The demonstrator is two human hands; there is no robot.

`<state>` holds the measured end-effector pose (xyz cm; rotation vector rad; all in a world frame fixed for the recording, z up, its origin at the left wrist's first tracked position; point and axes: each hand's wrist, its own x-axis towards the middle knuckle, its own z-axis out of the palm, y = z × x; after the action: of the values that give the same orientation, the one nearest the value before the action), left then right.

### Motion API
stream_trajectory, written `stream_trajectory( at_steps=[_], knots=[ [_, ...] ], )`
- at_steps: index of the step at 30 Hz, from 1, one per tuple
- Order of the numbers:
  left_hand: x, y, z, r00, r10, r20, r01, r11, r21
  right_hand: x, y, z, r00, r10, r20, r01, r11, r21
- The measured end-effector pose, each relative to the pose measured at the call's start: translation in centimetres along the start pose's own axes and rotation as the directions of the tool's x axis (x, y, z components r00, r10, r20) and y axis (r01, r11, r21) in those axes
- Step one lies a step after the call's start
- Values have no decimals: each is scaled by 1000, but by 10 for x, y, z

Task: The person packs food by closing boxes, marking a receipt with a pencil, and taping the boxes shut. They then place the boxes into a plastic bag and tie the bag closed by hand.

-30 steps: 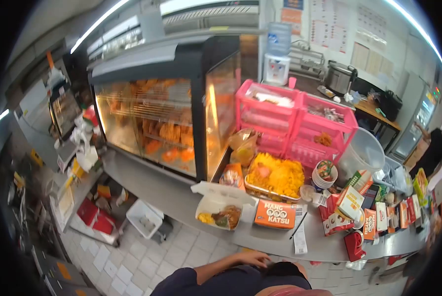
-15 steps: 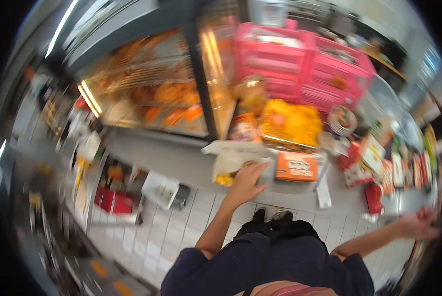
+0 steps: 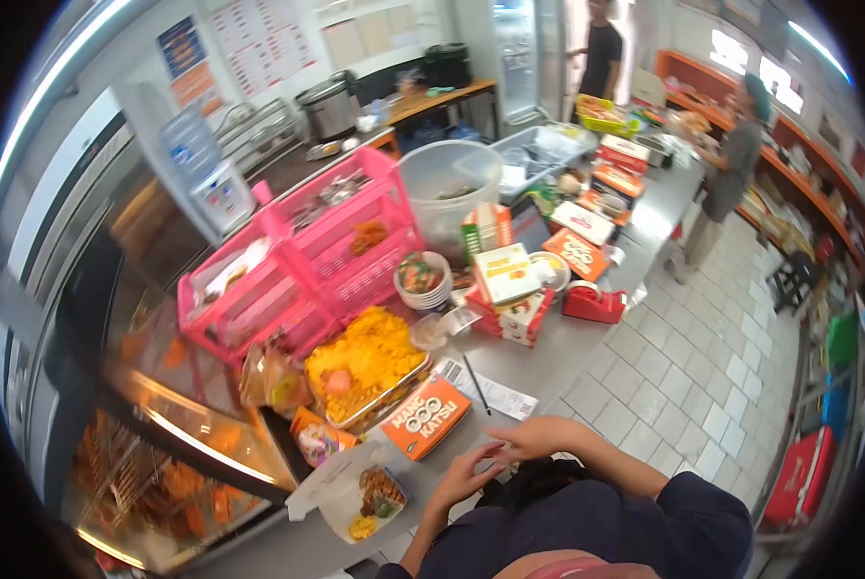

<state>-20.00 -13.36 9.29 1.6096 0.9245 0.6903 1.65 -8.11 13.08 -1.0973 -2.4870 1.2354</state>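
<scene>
My left hand (image 3: pixel 463 475) is at the counter's front edge with its fingers spread and nothing seen in them. Just to its right is my right hand (image 3: pixel 537 440), fingers stretched toward the left one; the fingertips meet or nearly meet. Left of my hands stands an open white takeaway box (image 3: pixel 341 514) holding browned food, something green and a yellow portion. A closed orange food box (image 3: pixel 427 417) lies beyond my left hand. Behind my right hand are a printed paper slip (image 3: pixel 501 397) and a thin black stick (image 3: pixel 476 384).
A metal tray of yellow food (image 3: pixel 379 349) sits beside pink crates (image 3: pixel 346 232). Stacked bowls (image 3: pixel 423 283), boxes (image 3: pixel 506 274) and a red tape dispenser (image 3: pixel 593 303) line the counter. A lit display case (image 3: pixel 162 454) is at left. Two people (image 3: pixel 737 154) stand farther back.
The view has swung right. My left hand has left the open takeaway box, and my right hand has come in from the far right to meet it.
</scene>
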Motion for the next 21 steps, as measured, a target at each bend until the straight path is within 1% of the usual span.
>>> stream_trajectory(
  at_steps=[1,2,3,4,5,6,7,8,9,10,11,12,13,14,15,16,17,18,20,21],
  knots=[
    [14,13,-7,995,49,92,-58,993,101,-4,32,8,982,147,119,-75,880,-468],
    [31,25,-15,978,105,182,-141,970,199,-20,28,-15,956,256,-141,-285,921,-267],
    [46,33,-19,978,168,121,-187,969,161,-40,12,-51,848,379,-370,-417,909,-25],
    [70,37,-24,968,204,149,-228,960,164,-59,-4,-81,827,383,-411,-432,901,-29],
    [93,40,-26,960,242,141,-266,944,194,-79,-24,-104,696,380,-609,-290,925,246],
    [110,43,-26,957,262,128,-285,933,221,-94,-35,-113,521,422,-742,-62,886,460],
    [121,61,-24,955,276,111,-295,923,247,-98,-42,-111,511,436,-741,-71,880,469],
    [122,81,-13,958,258,123,-282,929,241,-95,-51,-104,752,187,-632,-150,982,112],
    [118,133,4,851,313,423,-390,914,108,-93,-55,-98,928,-17,-373,-88,961,-261],
    [114,164,16,649,367,667,-451,891,-51,-95,-51,-97,927,-14,-376,-85,966,-244],
    [115,170,24,648,360,672,-449,893,-45,-95,-45,-103,820,-265,-508,113,944,-310],
    [124,177,32,672,341,658,-184,937,-298,-98,-39,-116,638,-496,-589,280,862,-423],
    [138,183,44,685,328,650,92,847,-524,-102,-38,-127,658,-508,-556,279,850,-447],
    [157,176,55,681,347,644,80,840,-537,-109,-28,-144,666,-509,-545,271,846,-459],
    [175,157,64,424,465,778,274,753,-599,-113,-14,-157,685,-566,-459,170,737,-654],
    [184,144,70,143,580,802,486,665,-567,-115,-4,-169,706,-600,-377,72,590,-804],
    [175,165,91,547,442,711,494,515,-700,-118,-4,-195,642,-720,-264,160,462,-872],
    [177,180,99,547,436,714,494,521,-696,-121,3,-194,636,-723,-268,158,463,-872],
    [203,209,110,272,423,864,485,715,-503,-127,20,-204,305,-904,-299,160,359,-920],
    [213,218,119,287,297,911,366,845,-391,-133,28,-208,366,-844,-392,187,480,-857]
  ],
)
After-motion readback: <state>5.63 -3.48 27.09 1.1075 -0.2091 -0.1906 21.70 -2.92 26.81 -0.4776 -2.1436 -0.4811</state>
